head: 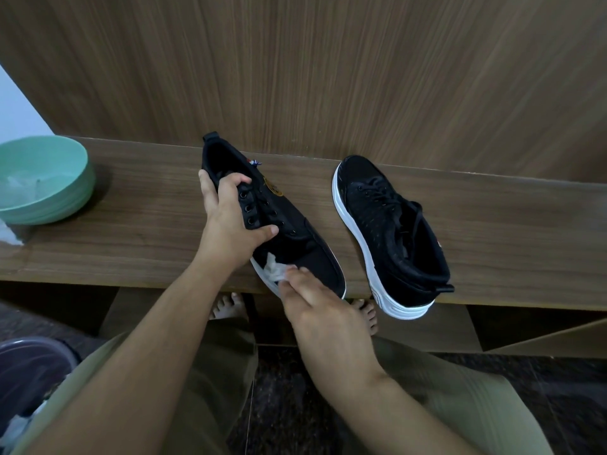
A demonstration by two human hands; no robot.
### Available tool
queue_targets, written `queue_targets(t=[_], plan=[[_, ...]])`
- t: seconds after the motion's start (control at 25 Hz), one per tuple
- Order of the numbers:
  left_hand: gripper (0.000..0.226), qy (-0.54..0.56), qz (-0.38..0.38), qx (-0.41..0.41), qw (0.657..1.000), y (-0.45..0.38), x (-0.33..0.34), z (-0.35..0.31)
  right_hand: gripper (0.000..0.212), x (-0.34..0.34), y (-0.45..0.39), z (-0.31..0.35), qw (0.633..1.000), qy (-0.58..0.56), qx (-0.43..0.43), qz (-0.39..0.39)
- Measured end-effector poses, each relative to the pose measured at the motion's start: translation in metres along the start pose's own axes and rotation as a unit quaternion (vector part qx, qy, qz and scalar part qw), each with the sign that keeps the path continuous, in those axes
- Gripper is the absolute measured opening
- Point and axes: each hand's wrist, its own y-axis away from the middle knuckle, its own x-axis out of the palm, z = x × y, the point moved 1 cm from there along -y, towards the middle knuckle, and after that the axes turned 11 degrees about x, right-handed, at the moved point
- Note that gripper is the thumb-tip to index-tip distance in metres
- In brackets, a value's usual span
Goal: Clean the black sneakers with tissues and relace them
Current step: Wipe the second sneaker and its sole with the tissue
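Beside the held sneaker (pixel 289 231), second sneaker (pixel 391 231).

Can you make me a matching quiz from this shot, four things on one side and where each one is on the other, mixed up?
Things:
1. bowl
2. tissue
3. laced sneaker
4. held sneaker

Places:
A. gripped by the left hand around the eyelets
B. far left of the shelf
C. pressed to the held sneaker's sole edge by the right hand
D. lying alone at the right, heel toward the person

Pairs: 1-B, 2-C, 3-D, 4-A
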Motion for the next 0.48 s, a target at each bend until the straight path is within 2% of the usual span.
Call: queue_targets(t=[0.08,0.2,0.28,0.36,0.48], plan=[[0.076,-0.004,0.001,0.003,1.0,0.001,0.0,0.0,0.043,0.002,-0.019,0.0,1.0,-0.015,0.003,-0.001],[0.076,-0.004,0.003,-0.001,1.0,0.001,-0.001,0.002,0.041,-0.007,-0.042,-0.016,0.992,0.001,0.106,0.064],[0.076,0.001,0.003,-0.003,1.0,0.001,-0.001,0.003,0.043,-0.013,-0.035,-0.027,0.987,0.028,0.147,0.065],[0.076,0.005,0.006,0.002,1.0,0.001,0.001,0.002,0.044,-0.017,-0.016,-0.022,0.987,0.05,0.142,0.052],[0.073,0.014,0.04,0.02,0.999,-0.007,-0.007,0.005,0.039,-0.011,-0.004,-0.015,0.997,0.017,0.075,0.005]])
